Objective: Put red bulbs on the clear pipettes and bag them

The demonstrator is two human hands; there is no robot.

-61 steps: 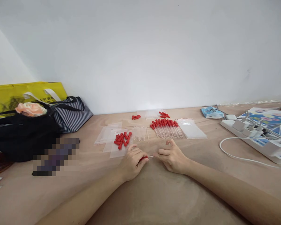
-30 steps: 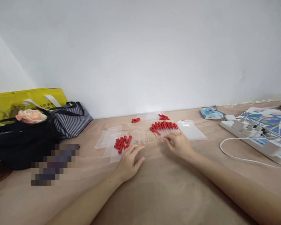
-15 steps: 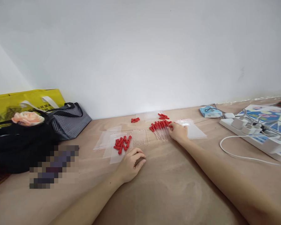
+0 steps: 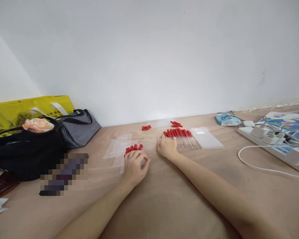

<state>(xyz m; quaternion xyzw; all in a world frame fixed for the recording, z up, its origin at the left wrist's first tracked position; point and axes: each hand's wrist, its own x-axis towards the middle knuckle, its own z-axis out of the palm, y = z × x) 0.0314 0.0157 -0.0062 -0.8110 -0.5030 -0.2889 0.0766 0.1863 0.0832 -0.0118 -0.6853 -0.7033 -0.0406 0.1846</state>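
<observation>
Over a pile of red rubber bulbs (image 4: 135, 147) rests my left hand (image 4: 135, 166), its fingers bent loosely and its thumb held apart. It covers part of the pile, and nothing shows between thumb and fingers. My right hand (image 4: 167, 146) lies at the left end of a row of glass droppers (image 4: 186, 141) topped with red bulbs. Its fingers are curled and the tips are turned away, so what they pinch is hidden. Between the two hands, bare clear glass tubes (image 4: 149, 145) lie side by side. Clear plastic bags (image 4: 117, 148) spread beneath and left of the red pile.
White zip bags (image 4: 207, 137) lie right of the droppers. Smaller red bulb groups (image 4: 146, 127) sit near the wall. A power strip (image 4: 269, 142) with chargers and a white cable (image 4: 251, 162) occupies the right. Bags (image 4: 79, 129) stand at left, beside a pixelated patch (image 4: 64, 176).
My right hand has moved left from the right end of the dropper row to its left end. My left hand has moved slightly up and left, over the red bulbs. The view has shifted a little.
</observation>
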